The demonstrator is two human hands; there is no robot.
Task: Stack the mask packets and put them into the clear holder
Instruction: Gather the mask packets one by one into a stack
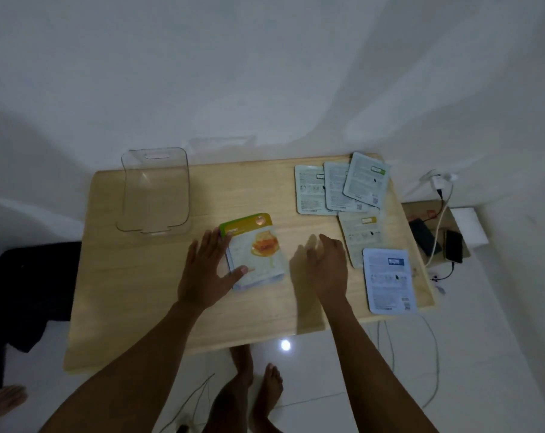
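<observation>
In the head view, a small stack of mask packets (255, 251) is seen in the middle of a wooden table (133, 295), with a honey picture on the top one. The left side of the stack is touched by the left hand (208, 270), its fingers spread flat and its thumb laid on the top packet; nothing is squeezed. The right hand (326, 264) is held open just right of the stack, with nothing in it. Five more packets are spread face down to the right: three overlapping ones (340, 185) at the far corner, one (357, 235) just beside the right hand, and a bluish one (390, 281) nearer the table's edge. So the right hand is judged nearer to them. Their long sides run mostly away from the person. The clear holder (155, 192) is stood at the far left, empty. The writing is too blurred to be read.
</observation>
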